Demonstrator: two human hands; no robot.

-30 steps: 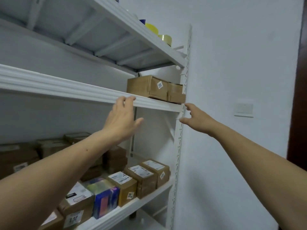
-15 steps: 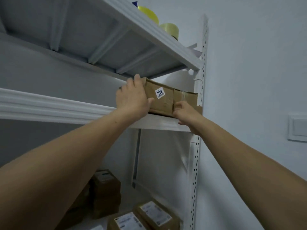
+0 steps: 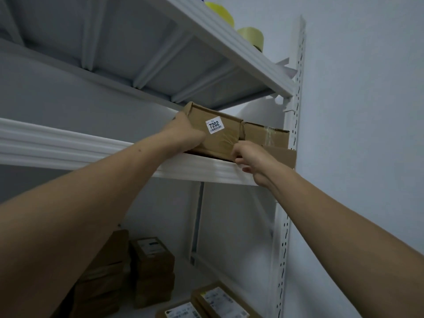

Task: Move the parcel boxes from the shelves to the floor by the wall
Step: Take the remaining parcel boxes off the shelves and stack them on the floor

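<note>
The parcel box (image 3: 213, 131) with the 7202 label sits tilted at the shelf (image 3: 91, 148) edge. The left hand (image 3: 183, 134) grips its left side, the right hand (image 3: 250, 157) its lower right corner. It looks light and stiff; holding opposite sides seems safest.

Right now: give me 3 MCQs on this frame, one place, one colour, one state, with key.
1. Where is the box labelled 7202?
A. floor
B. middle shelf
C. top shelf
2. What colour are the tape rolls on the top shelf?
A. yellow
B. red
C. black
3. How is the 7202 box held?
A. untouched
B. one hand
C. both hands

Key: 1 B, it sits tilted at the middle shelf edge. 2 A, both rolls look yellow. 3 C, left hand and right hand grip its ends.
</note>
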